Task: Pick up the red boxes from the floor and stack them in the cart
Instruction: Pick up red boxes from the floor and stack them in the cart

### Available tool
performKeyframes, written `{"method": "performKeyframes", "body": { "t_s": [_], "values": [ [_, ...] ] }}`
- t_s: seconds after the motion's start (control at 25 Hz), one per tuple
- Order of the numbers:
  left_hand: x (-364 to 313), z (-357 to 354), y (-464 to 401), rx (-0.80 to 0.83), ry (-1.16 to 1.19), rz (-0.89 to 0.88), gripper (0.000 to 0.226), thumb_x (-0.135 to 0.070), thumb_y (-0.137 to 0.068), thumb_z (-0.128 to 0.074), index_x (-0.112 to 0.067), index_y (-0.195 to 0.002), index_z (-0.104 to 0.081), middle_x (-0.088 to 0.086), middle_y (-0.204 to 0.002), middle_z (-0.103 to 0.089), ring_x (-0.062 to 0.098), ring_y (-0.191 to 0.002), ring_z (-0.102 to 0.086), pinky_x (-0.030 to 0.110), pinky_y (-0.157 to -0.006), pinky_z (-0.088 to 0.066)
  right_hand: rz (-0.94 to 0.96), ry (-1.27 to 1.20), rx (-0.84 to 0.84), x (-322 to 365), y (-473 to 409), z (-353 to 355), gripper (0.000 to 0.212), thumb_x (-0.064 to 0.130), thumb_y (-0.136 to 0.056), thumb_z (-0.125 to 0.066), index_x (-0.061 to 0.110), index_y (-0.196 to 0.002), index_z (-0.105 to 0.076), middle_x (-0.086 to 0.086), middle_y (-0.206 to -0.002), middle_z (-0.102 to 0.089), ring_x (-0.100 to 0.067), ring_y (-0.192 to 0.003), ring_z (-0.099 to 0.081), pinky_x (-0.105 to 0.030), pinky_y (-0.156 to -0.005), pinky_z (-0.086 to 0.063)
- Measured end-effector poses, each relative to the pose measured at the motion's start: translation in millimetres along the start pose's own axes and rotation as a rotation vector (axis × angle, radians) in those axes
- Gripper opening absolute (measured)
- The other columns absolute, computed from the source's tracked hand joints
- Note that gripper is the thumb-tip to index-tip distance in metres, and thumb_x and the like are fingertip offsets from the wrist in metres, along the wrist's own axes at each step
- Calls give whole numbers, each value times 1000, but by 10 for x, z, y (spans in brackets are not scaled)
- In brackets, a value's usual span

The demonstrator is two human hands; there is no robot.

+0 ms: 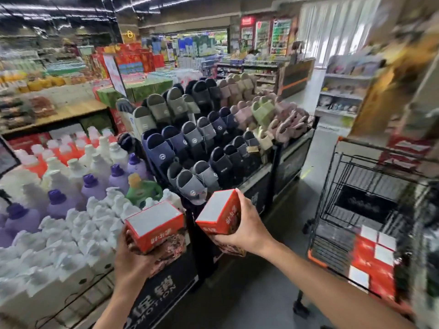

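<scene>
My left hand grips one red box from below, and my right hand wraps a second red box by its side, both lifted chest-high, I judge for carrying. The slipper rack crowds them ahead. To my right the aisle floor lies open toward the cart, whose low tier already holds stacked red boxes.

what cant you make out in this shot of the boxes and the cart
Head view only:
- Red boxes in the cart: count unclear, motion blur and the right edge cut them off.
- Floor boxes: out of frame.
- Left hand box and right hand box: print too blurred to read.
</scene>
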State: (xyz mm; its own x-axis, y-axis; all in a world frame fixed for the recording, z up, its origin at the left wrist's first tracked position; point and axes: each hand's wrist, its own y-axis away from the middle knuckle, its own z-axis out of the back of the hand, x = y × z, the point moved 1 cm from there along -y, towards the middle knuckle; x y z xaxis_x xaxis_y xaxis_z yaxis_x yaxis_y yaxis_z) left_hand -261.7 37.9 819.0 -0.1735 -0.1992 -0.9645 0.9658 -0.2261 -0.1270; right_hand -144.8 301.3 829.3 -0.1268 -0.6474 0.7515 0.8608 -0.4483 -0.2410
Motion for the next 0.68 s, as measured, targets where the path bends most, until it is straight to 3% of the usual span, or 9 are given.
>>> {"method": "performKeyframes", "body": {
  "t_s": [0.04,0.12,0.24,0.28,0.32,0.56,0.68],
  "values": [
    [-22,-169,-44,24,6,-17,99,6,-62,-88,-33,-138,-39,3,-125,-56,20,-109,-57,-2,-72,-45,-18,11,-10,-121,-1,100,135,61,-54,-89,27,-158,-9,4,-149,-34,-14,-137,-34,-38,-118,-33],
    [-20,-539,-193,74,36,-61,99,4,-55,-92,-40,-131,-46,4,-121,-61,24,-107,-61,8,-79,-52,-65,28,-47,-374,-18,332,137,65,-51,-84,25,-159,-10,2,-150,-34,-16,-138,-34,-36,-118,-31],
    [-23,-1058,-412,160,33,-81,105,-40,-39,-101,-38,-130,-49,2,-120,-67,24,-108,-66,42,-98,-53,-157,62,-131,-727,-22,589,139,67,-51,-86,24,-159,-11,3,-152,-34,-16,-139,-35,-33,-117,-31],
    [-23,-1248,-489,204,26,-83,111,-49,-36,-98,-33,-133,-48,0,-121,-67,23,-110,-66,46,-99,-51,-191,78,-158,-835,-12,664,139,68,-50,-86,25,-159,-10,3,-152,-34,-16,-138,-35,-36,-117,-33],
    [-27,-1423,-552,234,30,-72,114,-52,-35,-98,-31,-136,-47,-2,-122,-66,21,-111,-65,46,-100,-50,-220,92,-174,-931,0,732,139,69,-50,-85,25,-159,-10,3,-151,-35,-16,-138,-36,-38,-116,-35],
    [-114,-2663,-969,490,80,-123,108,-23,-49,-97,-24,-142,-42,-5,-127,-57,16,-112,-58,34,-96,-46,-450,161,-327,-1456,66,1254,142,74,-49,-83,26,-159,-7,4,-155,-33,-14,-142,-34,-42,-117,-36],
    [-213,-3175,-1136,617,106,-141,109,-32,-50,-95,-28,-143,-40,-7,-126,-55,16,-116,-56,37,-98,-46,-548,206,-397,-1592,81,1537,142,68,-51,-87,26,-160,-7,0,-155,-33,-17,-142,-34,-39,-118,-32]
  ]
}}
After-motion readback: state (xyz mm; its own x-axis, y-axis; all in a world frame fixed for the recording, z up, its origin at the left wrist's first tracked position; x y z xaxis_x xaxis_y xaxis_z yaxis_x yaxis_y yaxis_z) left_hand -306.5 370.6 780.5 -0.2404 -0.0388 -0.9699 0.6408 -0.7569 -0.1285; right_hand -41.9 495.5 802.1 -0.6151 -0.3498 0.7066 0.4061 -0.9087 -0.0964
